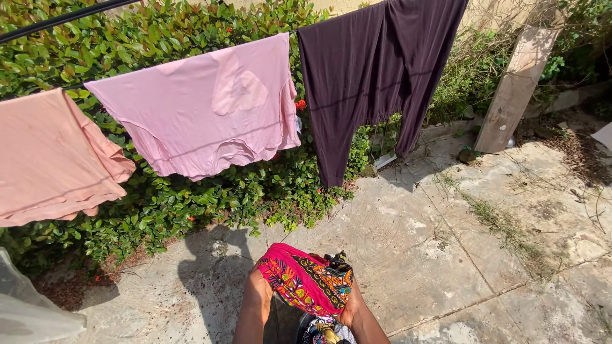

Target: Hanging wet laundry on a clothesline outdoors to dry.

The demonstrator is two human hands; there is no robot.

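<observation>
Low in the head view, both my hands hold one bunched, brightly patterned pink, black and yellow cloth (pixel 305 280). My left hand (pixel 258 290) grips its left side and my right hand (pixel 351 308) grips its right side; the fingers are mostly hidden by the fabric. Above, a clothesline carries a pale pink top (pixel 204 108), a salmon garment (pixel 51 159) to its left, and dark purple trousers (pixel 373 70) to its right.
A green hedge (pixel 210 197) with small red flowers runs behind the line. A leaning wooden post (pixel 513 89) stands at the right. Cracked concrete paving (pixel 459 255) lies underfoot. Something pale and translucent (pixel 25 306) sits at the lower left.
</observation>
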